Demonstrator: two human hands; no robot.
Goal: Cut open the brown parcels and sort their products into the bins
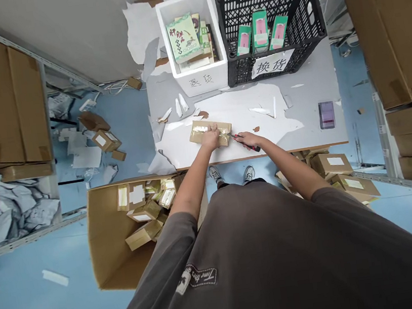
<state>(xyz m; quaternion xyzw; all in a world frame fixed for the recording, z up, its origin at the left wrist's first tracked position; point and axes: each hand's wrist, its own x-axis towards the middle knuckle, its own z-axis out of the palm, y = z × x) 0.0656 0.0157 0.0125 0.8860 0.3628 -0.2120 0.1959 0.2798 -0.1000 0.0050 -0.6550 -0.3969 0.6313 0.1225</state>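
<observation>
A small flat cardboard box [197, 131], sealed with shiny clear tape, lies on the white-covered table near its front edge. My left hand [210, 138] grips it from above, fingers over its top. My right hand [249, 139] is closed around a red-and-black utility knife [254, 147], whose tip meets the right end of the box. How deep the blade sits in the tape cannot be made out. Paper scraps [183, 102] and brown torn bits lie around the box.
At the table's back stand a white foam bin [201, 83] holding small boxes and a black crate [233, 63] with green-and-pink packages. A phone [326, 115] lies at right. Below left is a large carton [106, 240] of parcels; shelves flank both sides.
</observation>
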